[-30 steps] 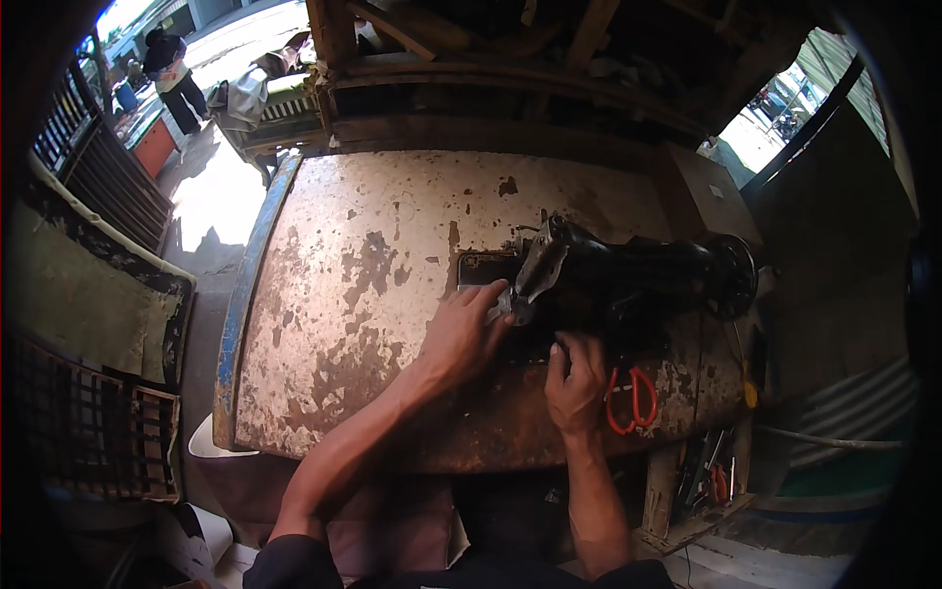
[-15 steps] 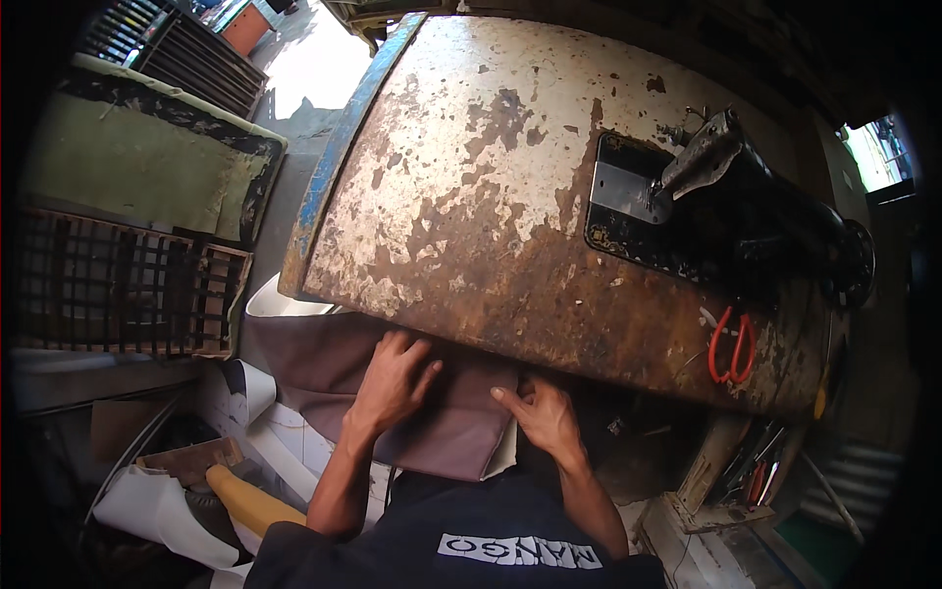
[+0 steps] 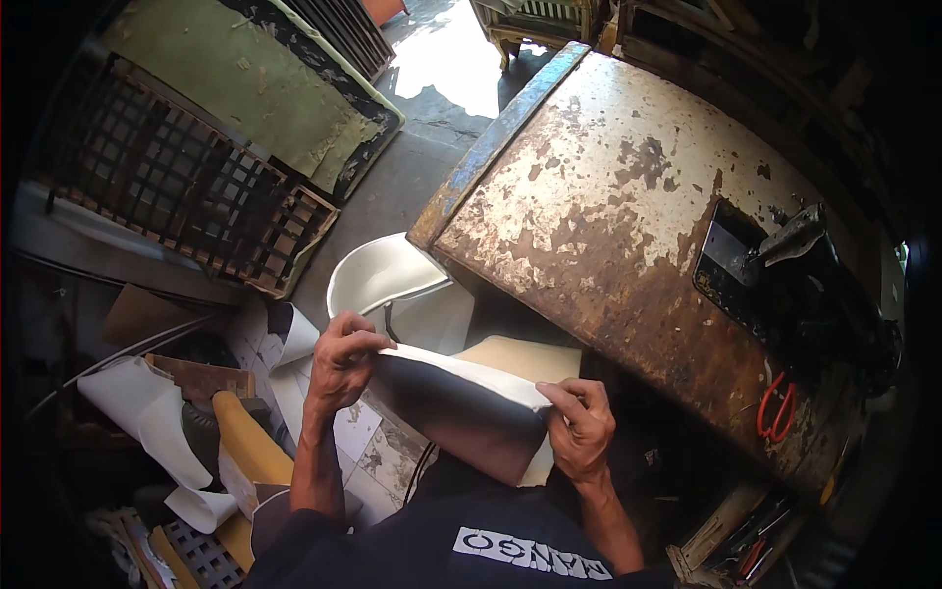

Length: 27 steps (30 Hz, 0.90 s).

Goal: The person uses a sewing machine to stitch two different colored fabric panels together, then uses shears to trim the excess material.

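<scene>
A piece of dark brown leatherette (image 3: 446, 398) with a white edge hangs between my hands, over my lap. My left hand (image 3: 345, 358) is closed, pinching one end of the white edge between thumb and fingers. The other end is pinched by my right hand (image 3: 581, 427), which is closed as well. The edge is drawn out between them and slopes down to the right. Behind it lies a tan sheet (image 3: 535, 356), partly under the table's edge. A curled white sheet (image 3: 378, 270) stands beyond my left hand.
A worn table (image 3: 589, 226) with peeling paint carries a black sewing machine (image 3: 814, 294) and red-handled pliers (image 3: 777, 407). Leaning at left are a green panel (image 3: 245, 83) and a webbed frame (image 3: 196, 162). White and yellow scraps (image 3: 235, 432) lie at lower left.
My hands have gone from resting on the brown leatherette to gripping its edge, lifting it and showing its white side. They are farther apart. The view has turned, shifting the table rightward.
</scene>
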Each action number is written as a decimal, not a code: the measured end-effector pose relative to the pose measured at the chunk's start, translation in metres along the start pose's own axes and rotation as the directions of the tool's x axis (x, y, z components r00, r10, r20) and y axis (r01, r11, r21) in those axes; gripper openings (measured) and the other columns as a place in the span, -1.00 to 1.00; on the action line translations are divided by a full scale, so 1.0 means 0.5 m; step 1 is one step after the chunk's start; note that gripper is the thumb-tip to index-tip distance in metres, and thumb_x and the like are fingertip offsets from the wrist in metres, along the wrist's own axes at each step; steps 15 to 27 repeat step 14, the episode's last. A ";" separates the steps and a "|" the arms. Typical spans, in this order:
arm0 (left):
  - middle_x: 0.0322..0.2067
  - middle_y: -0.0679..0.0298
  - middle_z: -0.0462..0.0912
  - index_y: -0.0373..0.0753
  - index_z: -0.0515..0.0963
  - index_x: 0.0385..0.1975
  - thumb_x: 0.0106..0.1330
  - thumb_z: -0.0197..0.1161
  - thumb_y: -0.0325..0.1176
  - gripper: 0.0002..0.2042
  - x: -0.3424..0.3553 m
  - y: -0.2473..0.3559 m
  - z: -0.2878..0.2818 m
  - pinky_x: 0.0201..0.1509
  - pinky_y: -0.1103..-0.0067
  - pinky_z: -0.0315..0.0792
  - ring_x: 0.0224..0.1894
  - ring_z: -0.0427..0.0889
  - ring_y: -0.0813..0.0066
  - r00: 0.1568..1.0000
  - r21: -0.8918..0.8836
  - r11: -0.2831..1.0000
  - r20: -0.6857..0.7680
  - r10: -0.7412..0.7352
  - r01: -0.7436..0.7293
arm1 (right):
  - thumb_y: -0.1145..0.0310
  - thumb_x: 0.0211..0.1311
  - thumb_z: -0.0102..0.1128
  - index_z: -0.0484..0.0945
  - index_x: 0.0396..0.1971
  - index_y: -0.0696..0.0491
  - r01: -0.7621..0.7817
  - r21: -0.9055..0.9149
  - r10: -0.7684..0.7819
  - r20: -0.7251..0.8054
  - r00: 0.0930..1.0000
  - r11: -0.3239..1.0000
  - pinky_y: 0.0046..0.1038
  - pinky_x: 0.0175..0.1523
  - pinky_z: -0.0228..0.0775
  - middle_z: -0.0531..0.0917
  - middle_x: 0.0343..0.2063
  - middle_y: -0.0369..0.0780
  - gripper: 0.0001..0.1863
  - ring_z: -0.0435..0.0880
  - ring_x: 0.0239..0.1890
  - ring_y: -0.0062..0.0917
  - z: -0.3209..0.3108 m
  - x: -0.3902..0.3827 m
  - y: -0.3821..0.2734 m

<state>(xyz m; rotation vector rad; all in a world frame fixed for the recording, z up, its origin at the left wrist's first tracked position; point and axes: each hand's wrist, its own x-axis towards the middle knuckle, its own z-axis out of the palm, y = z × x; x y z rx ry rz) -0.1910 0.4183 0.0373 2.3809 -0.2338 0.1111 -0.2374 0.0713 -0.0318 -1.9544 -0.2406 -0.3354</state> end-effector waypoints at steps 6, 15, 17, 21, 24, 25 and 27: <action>-0.35 0.36 0.47 -0.14 0.75 -0.35 -0.12 0.36 -0.77 -0.64 -0.074 0.050 -0.011 -0.15 0.54 0.44 -0.27 0.53 0.46 0.986 -0.004 0.992 -0.112 0.122 -0.123 | 0.74 0.01 0.26 0.86 -0.19 -0.03 -0.039 0.178 0.049 -0.052 0.997 0.983 -0.46 -0.12 0.52 0.67 -0.21 -0.19 -0.57 0.64 -0.20 -0.43 -0.008 0.032 -0.002; -0.14 0.22 0.51 -0.15 0.64 -0.04 0.18 0.23 -0.65 -0.64 -0.188 -0.001 -0.071 0.08 0.52 0.42 -0.11 0.55 0.33 0.738 -0.167 0.943 -0.666 0.107 -0.288 | 0.08 0.05 0.66 0.47 0.40 0.07 -0.217 0.537 -0.223 0.637 0.738 0.815 -0.19 0.32 0.45 0.60 0.24 -0.03 -0.09 0.64 0.21 -0.20 0.001 0.042 -0.085; -0.14 0.22 0.51 -0.15 0.64 -0.04 0.18 0.23 -0.65 -0.64 -0.188 -0.001 -0.071 0.08 0.52 0.42 -0.11 0.55 0.33 0.738 -0.167 0.943 -0.666 0.107 -0.288 | 0.08 0.05 0.66 0.47 0.40 0.07 -0.217 0.537 -0.223 0.637 0.738 0.815 -0.19 0.32 0.45 0.60 0.24 -0.03 -0.09 0.64 0.21 -0.20 0.001 0.042 -0.085; -0.14 0.22 0.51 -0.15 0.64 -0.04 0.18 0.23 -0.65 -0.64 -0.188 -0.001 -0.071 0.08 0.52 0.42 -0.11 0.55 0.33 0.738 -0.167 0.943 -0.666 0.107 -0.288 | 0.08 0.05 0.66 0.47 0.40 0.07 -0.217 0.537 -0.223 0.637 0.738 0.815 -0.19 0.32 0.45 0.60 0.24 -0.03 -0.09 0.64 0.21 -0.20 0.001 0.042 -0.085; -0.14 0.22 0.51 -0.15 0.64 -0.04 0.18 0.23 -0.65 -0.64 -0.188 -0.001 -0.071 0.08 0.52 0.42 -0.11 0.55 0.33 0.738 -0.167 0.943 -0.666 0.107 -0.288 | 0.08 0.05 0.66 0.47 0.40 0.07 -0.217 0.537 -0.223 0.637 0.738 0.815 -0.19 0.32 0.45 0.60 0.24 -0.03 -0.09 0.64 0.21 -0.20 0.001 0.042 -0.085; -0.14 0.22 0.51 -0.15 0.64 -0.04 0.18 0.23 -0.65 -0.64 -0.188 -0.001 -0.071 0.08 0.52 0.42 -0.11 0.55 0.33 0.738 -0.167 0.943 -0.666 0.107 -0.288 | 0.08 0.05 0.66 0.47 0.40 0.07 -0.217 0.537 -0.223 0.637 0.738 0.815 -0.19 0.32 0.45 0.60 0.24 -0.03 -0.09 0.64 0.21 -0.20 0.001 0.042 -0.085; -0.14 0.22 0.51 -0.15 0.64 -0.04 0.18 0.23 -0.65 -0.64 -0.188 -0.001 -0.071 0.08 0.52 0.42 -0.11 0.55 0.33 0.738 -0.167 0.943 -0.666 0.107 -0.288 | 0.08 0.05 0.66 0.47 0.40 0.07 -0.217 0.537 -0.223 0.637 0.738 0.815 -0.19 0.32 0.45 0.60 0.24 -0.03 -0.09 0.64 0.21 -0.20 0.001 0.042 -0.085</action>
